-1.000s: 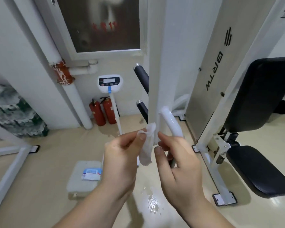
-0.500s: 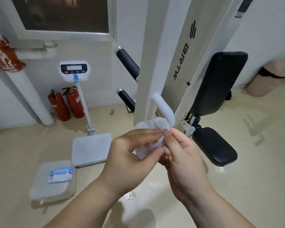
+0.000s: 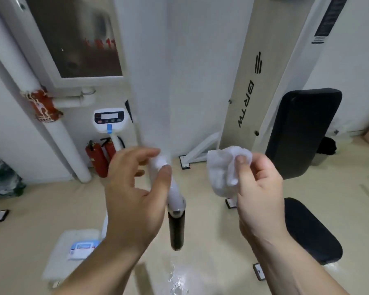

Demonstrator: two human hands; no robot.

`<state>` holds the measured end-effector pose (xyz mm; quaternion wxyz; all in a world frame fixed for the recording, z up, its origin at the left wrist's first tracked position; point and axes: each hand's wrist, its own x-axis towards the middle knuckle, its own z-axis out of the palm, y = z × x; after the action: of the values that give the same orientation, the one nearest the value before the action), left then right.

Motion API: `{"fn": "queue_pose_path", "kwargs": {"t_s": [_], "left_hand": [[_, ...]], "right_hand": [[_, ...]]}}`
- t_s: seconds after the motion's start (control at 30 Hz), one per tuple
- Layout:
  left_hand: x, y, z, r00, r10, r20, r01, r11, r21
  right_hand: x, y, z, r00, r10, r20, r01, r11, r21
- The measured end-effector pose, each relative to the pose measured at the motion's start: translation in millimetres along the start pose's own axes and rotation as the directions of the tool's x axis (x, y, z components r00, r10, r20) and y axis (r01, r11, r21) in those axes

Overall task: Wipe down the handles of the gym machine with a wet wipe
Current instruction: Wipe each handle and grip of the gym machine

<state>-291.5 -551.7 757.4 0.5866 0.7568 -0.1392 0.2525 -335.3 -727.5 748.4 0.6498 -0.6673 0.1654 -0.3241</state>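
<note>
A white curved bar (image 3: 175, 191) of the gym machine comes down in the middle and ends in a black handle grip (image 3: 176, 231) that points at me. My left hand (image 3: 134, 192) hovers around the white bar above the grip, fingers spread and loosely curved, thumb tip against the bar. My right hand (image 3: 258, 188) is to the right of the bar and apart from it. It pinches a crumpled white wet wipe (image 3: 224, 171) between thumb and fingers.
The machine's white upright (image 3: 158, 71) and branded weight-stack panel (image 3: 249, 81) rise straight ahead. Black back pad (image 3: 303, 133) and seat (image 3: 311, 231) at right. Standing scale (image 3: 109, 119), two red fire extinguishers (image 3: 98, 158), a wipes pack (image 3: 81, 250) on a grey box at lower left. Wet patch on the floor (image 3: 179, 282).
The hands, which held the wipe together in front of the bar, have parted. The right hand has carried the wipe off to the right; the left hand has let it go and moved to the bar.
</note>
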Motion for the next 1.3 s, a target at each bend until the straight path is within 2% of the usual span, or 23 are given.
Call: {"fn": "queue_pose_path", "kwargs": {"t_s": [0.1,0.23,0.33,0.47,0.57,0.73,0.8,0.87,0.97,1.17,1.23,1.3], "left_hand": [[11.8,10.8,22.7,0.963,-0.168,-0.213,0.179,0.983,0.033],[20.3,28.6,35.5,0.890,-0.179,-0.419,0.273,0.945,0.178],[23.8,39.4,47.7,0.859,-0.202,-0.471,0.360,0.892,0.274],[34.0,40.9,62.2,0.854,-0.230,-0.466,0.409,0.851,0.329],[39.4,41.0,75.9,0.856,-0.225,-0.465,0.396,0.863,0.313],[37.0,37.5,83.3,0.858,-0.210,-0.468,0.384,0.869,0.314],[35.4,36.3,82.4,0.857,-0.213,-0.469,0.393,0.859,0.329],[34.5,34.4,80.7,0.856,-0.205,-0.475,0.395,0.852,0.344],[34.2,32.6,78.8,0.852,-0.196,-0.485,0.404,0.836,0.372],[34.9,30.4,76.4,0.851,-0.199,-0.486,0.400,0.845,0.354],[34.7,28.7,76.1,0.846,-0.197,-0.495,0.395,0.855,0.336],[34.3,27.8,77.1,0.842,-0.201,-0.501,0.400,0.856,0.328]], "right_hand": [[44.1,19.0,1.1,0.989,-0.044,0.144,0.037,0.998,0.052],[85.5,38.4,20.6,0.931,-0.045,0.363,0.052,0.999,-0.008],[100.4,44.5,50.1,0.869,0.001,0.494,-0.049,0.995,0.084],[110.2,42.1,97.7,0.785,-0.092,0.613,-0.008,0.987,0.159],[111.0,37.2,122.6,0.667,-0.142,0.731,-0.092,0.958,0.271],[89.0,49.2,110.6,0.370,-0.259,0.892,-0.245,0.899,0.362],[86.9,55.0,105.6,0.313,-0.288,0.905,-0.282,0.882,0.378],[92.6,57.6,112.1,0.299,-0.303,0.905,-0.193,0.910,0.368],[109.9,47.9,137.3,0.317,-0.311,0.896,-0.063,0.936,0.348],[108.6,50.2,146.0,0.281,-0.316,0.906,-0.042,0.939,0.340],[91.6,56.5,133.1,0.319,-0.290,0.902,-0.064,0.943,0.326],[82.3,55.8,124.4,0.394,-0.234,0.889,-0.039,0.962,0.271]]}}
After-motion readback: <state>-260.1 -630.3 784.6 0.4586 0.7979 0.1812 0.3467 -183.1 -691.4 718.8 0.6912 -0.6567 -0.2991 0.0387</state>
